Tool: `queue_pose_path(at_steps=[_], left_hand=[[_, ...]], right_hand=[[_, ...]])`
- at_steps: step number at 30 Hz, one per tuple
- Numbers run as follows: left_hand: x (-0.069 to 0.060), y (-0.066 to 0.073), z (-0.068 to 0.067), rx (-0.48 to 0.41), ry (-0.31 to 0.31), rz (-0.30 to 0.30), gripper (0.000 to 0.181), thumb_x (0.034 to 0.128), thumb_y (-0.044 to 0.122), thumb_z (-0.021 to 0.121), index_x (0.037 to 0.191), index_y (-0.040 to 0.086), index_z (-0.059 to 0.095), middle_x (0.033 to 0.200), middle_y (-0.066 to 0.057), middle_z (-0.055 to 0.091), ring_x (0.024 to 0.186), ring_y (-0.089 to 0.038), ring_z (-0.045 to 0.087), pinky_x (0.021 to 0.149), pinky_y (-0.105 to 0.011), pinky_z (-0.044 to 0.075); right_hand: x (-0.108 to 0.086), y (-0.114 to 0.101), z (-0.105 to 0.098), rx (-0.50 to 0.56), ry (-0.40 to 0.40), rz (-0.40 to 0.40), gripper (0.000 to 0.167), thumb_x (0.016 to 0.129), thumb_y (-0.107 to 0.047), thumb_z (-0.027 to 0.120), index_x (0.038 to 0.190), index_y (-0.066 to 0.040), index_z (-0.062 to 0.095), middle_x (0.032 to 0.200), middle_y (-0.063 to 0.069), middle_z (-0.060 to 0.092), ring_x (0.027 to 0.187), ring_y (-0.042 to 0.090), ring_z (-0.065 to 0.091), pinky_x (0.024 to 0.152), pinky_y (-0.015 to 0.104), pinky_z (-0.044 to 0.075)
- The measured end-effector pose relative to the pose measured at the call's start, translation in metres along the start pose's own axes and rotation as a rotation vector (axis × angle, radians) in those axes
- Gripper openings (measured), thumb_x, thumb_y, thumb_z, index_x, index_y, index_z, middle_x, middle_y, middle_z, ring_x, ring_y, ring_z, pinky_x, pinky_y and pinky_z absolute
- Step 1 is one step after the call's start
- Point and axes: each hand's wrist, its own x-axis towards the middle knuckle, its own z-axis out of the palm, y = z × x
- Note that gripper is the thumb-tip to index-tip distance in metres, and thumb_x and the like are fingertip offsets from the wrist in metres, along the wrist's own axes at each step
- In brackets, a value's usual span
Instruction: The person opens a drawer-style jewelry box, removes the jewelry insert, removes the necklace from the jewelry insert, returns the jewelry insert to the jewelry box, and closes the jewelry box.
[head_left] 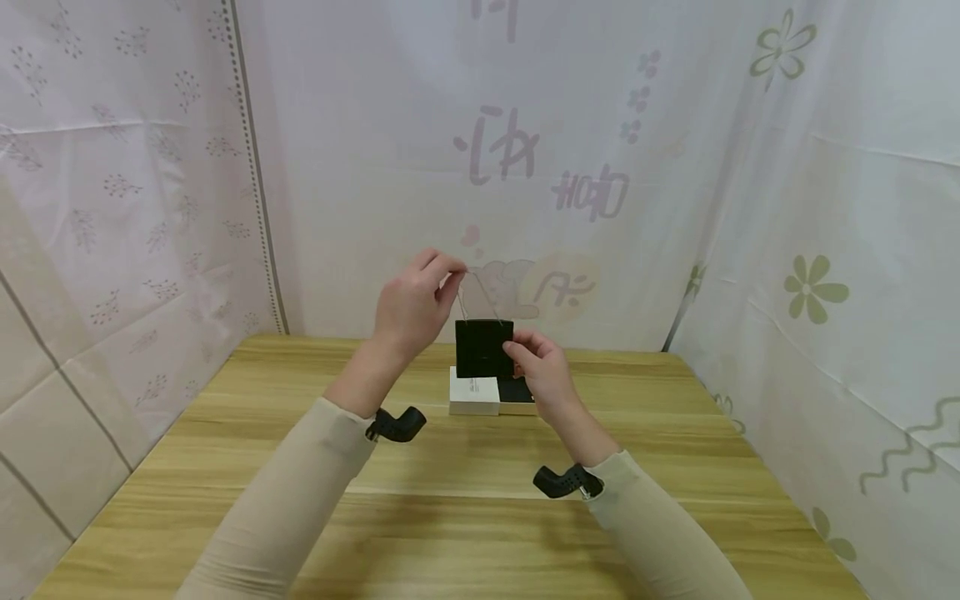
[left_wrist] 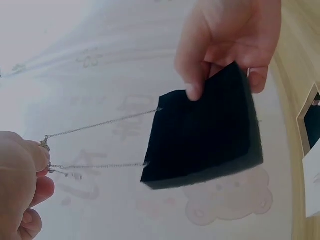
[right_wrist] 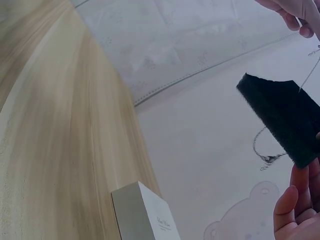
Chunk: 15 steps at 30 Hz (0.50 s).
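Observation:
A square black pad (head_left: 483,348) hangs in the air above the table, its thin edge visible in the left wrist view (left_wrist: 205,130). My right hand (head_left: 546,371) grips the pad by its side edge, thumb on the flat face. Two strands of a fine silver chain (left_wrist: 107,165) run from the pad's top edge to my left hand (head_left: 415,304), which pinches the chain's clasp end between thumb and finger. Behind the pad in the right wrist view, a dark ornament (right_wrist: 270,159) dangles on a loop of chain.
A white box (head_left: 474,397) with small print stands on the wooden table (head_left: 442,533), below and behind the pad. Right beside it is an open box with a dark inside (head_left: 514,390). Printed white curtains (head_left: 360,167) surround the table at the back and sides.

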Motion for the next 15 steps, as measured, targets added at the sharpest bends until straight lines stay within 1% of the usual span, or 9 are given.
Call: queue_pose_path(at_steps=[5, 9, 15], left_hand=[[0.003, -0.006, -0.005, 0.0, 0.016, 0.004, 0.007, 0.107, 0.007, 0.071, 0.11, 0.004, 0.076, 0.104, -0.014, 0.071, 0.075, -0.027, 0.07, 0.064, -0.039, 0.063], [0.005, -0.01, -0.009, -0.007, 0.036, 0.001, 0.007, 0.107, 0.006, 0.07, 0.11, 0.005, 0.076, 0.104, -0.015, 0.071, 0.074, -0.027, 0.07, 0.062, -0.04, 0.062], [0.007, -0.017, -0.016, -0.002, 0.056, -0.035, 0.007, 0.1073, 0.007, 0.07, 0.109, 0.005, 0.077, 0.105, -0.015, 0.072, 0.076, -0.029, 0.072, 0.064, -0.042, 0.063]], right_hand=[[-0.001, 0.003, -0.001, -0.021, 0.001, 0.005, 0.005, 0.106, -0.008, 0.069, 0.11, -0.007, 0.069, 0.088, -0.009, 0.065, 0.07, 0.011, 0.053, 0.069, 0.022, 0.054], [0.0, 0.006, -0.002, -0.033, 0.0, 0.005, 0.006, 0.106, -0.01, 0.069, 0.112, -0.007, 0.069, 0.09, -0.009, 0.065, 0.071, 0.011, 0.053, 0.07, 0.022, 0.054], [-0.002, 0.007, -0.003, -0.03, -0.003, 0.004, 0.005, 0.105, -0.009, 0.07, 0.109, -0.007, 0.069, 0.088, -0.008, 0.064, 0.071, 0.011, 0.053, 0.069, 0.022, 0.054]])
